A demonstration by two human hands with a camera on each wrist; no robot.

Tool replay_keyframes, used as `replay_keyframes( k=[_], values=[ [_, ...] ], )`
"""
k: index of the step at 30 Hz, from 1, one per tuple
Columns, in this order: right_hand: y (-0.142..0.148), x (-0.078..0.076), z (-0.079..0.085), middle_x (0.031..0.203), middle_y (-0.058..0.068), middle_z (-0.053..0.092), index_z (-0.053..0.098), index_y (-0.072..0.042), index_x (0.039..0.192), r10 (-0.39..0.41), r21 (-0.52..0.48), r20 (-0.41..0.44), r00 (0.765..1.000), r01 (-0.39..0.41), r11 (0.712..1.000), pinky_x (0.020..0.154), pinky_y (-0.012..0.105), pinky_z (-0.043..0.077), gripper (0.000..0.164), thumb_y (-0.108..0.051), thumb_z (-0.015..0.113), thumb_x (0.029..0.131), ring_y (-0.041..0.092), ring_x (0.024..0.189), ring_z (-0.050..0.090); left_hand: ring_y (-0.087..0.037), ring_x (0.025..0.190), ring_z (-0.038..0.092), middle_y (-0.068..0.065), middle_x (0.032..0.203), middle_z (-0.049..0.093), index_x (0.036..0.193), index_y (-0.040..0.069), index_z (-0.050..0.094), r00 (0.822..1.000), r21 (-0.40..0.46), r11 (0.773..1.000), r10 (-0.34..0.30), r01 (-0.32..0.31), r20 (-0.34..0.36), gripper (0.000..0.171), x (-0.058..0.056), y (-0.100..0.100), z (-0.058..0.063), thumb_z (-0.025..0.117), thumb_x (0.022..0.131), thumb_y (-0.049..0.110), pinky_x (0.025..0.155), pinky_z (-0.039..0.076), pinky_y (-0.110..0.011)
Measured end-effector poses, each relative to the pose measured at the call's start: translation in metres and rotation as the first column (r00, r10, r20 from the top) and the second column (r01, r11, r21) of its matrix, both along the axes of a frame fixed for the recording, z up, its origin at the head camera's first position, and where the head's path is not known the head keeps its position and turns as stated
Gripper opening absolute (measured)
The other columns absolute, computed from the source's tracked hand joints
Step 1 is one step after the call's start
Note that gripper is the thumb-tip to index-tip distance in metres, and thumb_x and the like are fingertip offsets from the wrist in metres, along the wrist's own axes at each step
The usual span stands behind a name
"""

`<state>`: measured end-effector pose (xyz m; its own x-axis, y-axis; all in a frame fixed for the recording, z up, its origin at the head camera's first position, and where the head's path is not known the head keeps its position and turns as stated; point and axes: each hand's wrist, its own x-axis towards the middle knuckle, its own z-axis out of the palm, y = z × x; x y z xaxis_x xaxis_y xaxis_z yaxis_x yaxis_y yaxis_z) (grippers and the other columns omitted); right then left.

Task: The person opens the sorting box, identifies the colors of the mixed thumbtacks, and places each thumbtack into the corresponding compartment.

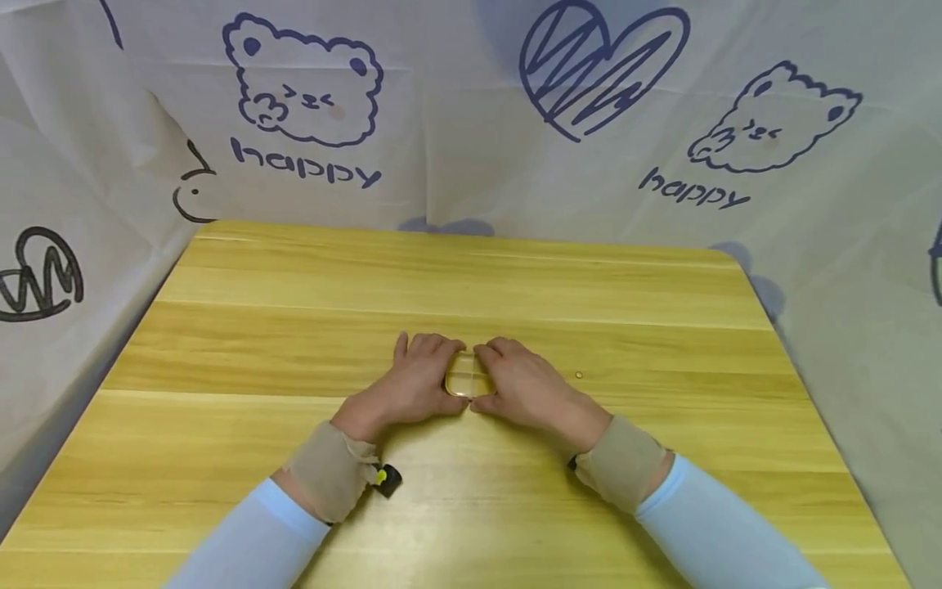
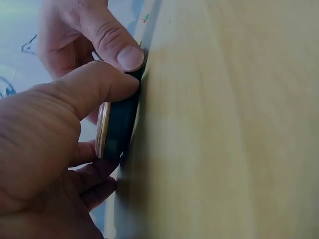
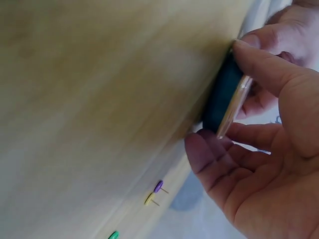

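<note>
Nearest the camera, your pale blue left sleeve (image 1: pixel 250 536) came in from the lower edge and stopped short of a beige wrist wrap (image 1: pixel 329 472). Beyond it, your left hand (image 1: pixel 415 383) held the left end of a shallow, clear-topped case (image 1: pixel 461 378), fingers toward its far edge and thumb at the near one. That case sat flat, or nearly so, on the bench (image 1: pixel 221 352) between your hands; both wrist views showed its dark teal side. Your right hand (image 1: pixel 526 384) gripped the other end likewise, thumbs close together, so both sets of fingers stood only about as wide as the case. Holding it from opposite ends probably kept it square and steady. Farther right lay a tiny round piece (image 1: pixel 578 375), too small to identify. Your right wrist view also showed a green tack (image 3: pixel 113 235), a yellow tack (image 3: pixel 149 199) and, just beside that, a purple tack (image 3: pixel 158 186), all apart from your fingers. On the cloth (image 1: pixel 456 98) behind, "happy" lettering (image 1: pixel 305 164) stood under a bear drawing (image 1: pixel 305 82), then came a scribbled heart (image 1: pixel 603 69), and "happy" again under a second bear. You could read no brand or label on the case.
</note>
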<state>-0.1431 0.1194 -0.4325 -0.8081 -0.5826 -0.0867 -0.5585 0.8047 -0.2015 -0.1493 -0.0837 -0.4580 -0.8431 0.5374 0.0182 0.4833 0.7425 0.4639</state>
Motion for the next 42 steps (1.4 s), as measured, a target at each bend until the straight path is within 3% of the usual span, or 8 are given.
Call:
replay_keyframes(
  k=[5,13,18,21,28,32,38,42],
  values=[
    [0.000,0.001,0.000,0.131,0.016,0.054,0.046,0.003,0.138,0.054,0.029,-0.059,0.997,-0.052,0.998,0.099,0.041,0.046,0.080,-0.055,0.065,0.085,0.028,0.119,0.051,-0.033,0.122,0.038,-0.010,0.125,0.053,0.131,0.007,0.049,0.999,-0.077,0.997,-0.017,0.014,-0.045,0.075,0.001,0.002,0.002,0.072,0.075,0.051,0.105,0.017,-0.073],
    [0.002,-0.003,0.004,0.125,0.015,0.059,0.051,0.004,0.133,0.129,0.108,-0.119,0.984,-0.117,0.987,0.093,0.038,0.050,0.075,-0.051,0.063,0.084,0.025,0.112,0.055,-0.032,0.124,0.038,-0.009,0.125,0.052,0.130,0.006,0.049,0.997,-0.121,0.992,-0.044,0.035,-0.070,0.077,-0.001,0.005,0.006,0.071,0.076,0.056,0.102,0.020,-0.076],
    [-0.008,-0.001,0.008,0.082,0.006,0.059,0.059,0.004,0.105,0.235,0.223,-0.231,0.944,-0.184,0.957,0.067,0.034,0.053,0.056,-0.047,0.059,0.081,0.018,0.072,0.056,-0.033,0.122,0.039,-0.009,0.124,0.053,0.129,0.007,0.050,0.995,-0.131,0.990,-0.054,0.043,-0.081,0.079,-0.002,0.007,0.006,0.071,0.075,0.061,0.099,0.021,-0.077],
    [-0.016,0.003,0.008,0.071,0.004,0.053,0.059,0.003,0.097,0.301,0.315,-0.288,0.909,-0.207,0.926,0.053,0.033,0.050,0.050,-0.044,0.055,0.081,0.016,0.058,0.048,-0.032,0.123,0.038,-0.008,0.124,0.053,0.128,0.008,0.051,0.996,-0.127,0.991,-0.051,0.042,-0.068,0.079,-0.001,0.007,0.007,0.073,0.074,0.060,0.099,0.020,-0.078],
    [-0.024,0.011,0.005,0.081,0.015,0.062,0.056,0.016,0.117,0.363,0.449,-0.330,0.871,-0.194,0.872,0.050,0.032,0.052,0.066,-0.040,0.050,0.084,0.017,0.058,0.051,-0.031,0.124,0.038,-0.006,0.126,0.054,0.127,0.010,0.052,0.998,-0.138,0.990,-0.043,0.036,-0.053,0.077,0.000,0.009,0.007,0.078,0.069,0.053,0.099,0.019,-0.079],
    [-0.023,0.013,0.003,0.085,0.018,0.064,0.056,0.017,0.117,0.382,0.477,-0.353,0.854,-0.187,0.859,0.050,0.031,0.053,0.064,-0.039,0.047,0.085,0.019,0.060,0.056,-0.030,0.123,0.039,-0.006,0.124,0.054,0.126,0.010,0.053,0.997,-0.143,0.989,-0.045,0.035,-0.068,0.077,0.000,0.010,0.005,0.078,0.068,0.053,0.098,0.020,-0.079],
    [-0.018,0.015,0.001,0.114,0.031,0.064,0.052,0.015,0.126,0.415,0.512,-0.346,0.842,-0.201,0.835,0.056,0.032,0.057,0.065,-0.039,0.042,0.091,0.028,0.080,0.067,-0.031,0.122,0.040,-0.006,0.123,0.055,0.124,0.009,0.054,0.996,-0.138,0.990,-0.043,0.032,-0.078,0.074,0.001,0.012,0.006,0.076,0.069,0.054,0.098,0.020,-0.079],
    [-0.016,0.015,-0.001,0.113,0.032,0.064,0.052,0.016,0.126,0.434,0.502,-0.362,0.825,-0.220,0.836,0.051,0.030,0.055,0.060,-0.033,0.040,0.092,0.025,0.071,0.066,-0.033,0.122,0.041,-0.008,0.124,0.055,0.125,0.009,0.054,0.997,-0.143,0.989,-0.040,0.029,-0.070,0.073,0.000,0.011,0.007,0.074,0.072,0.055,0.098,0.020,-0.079]
  ],
)
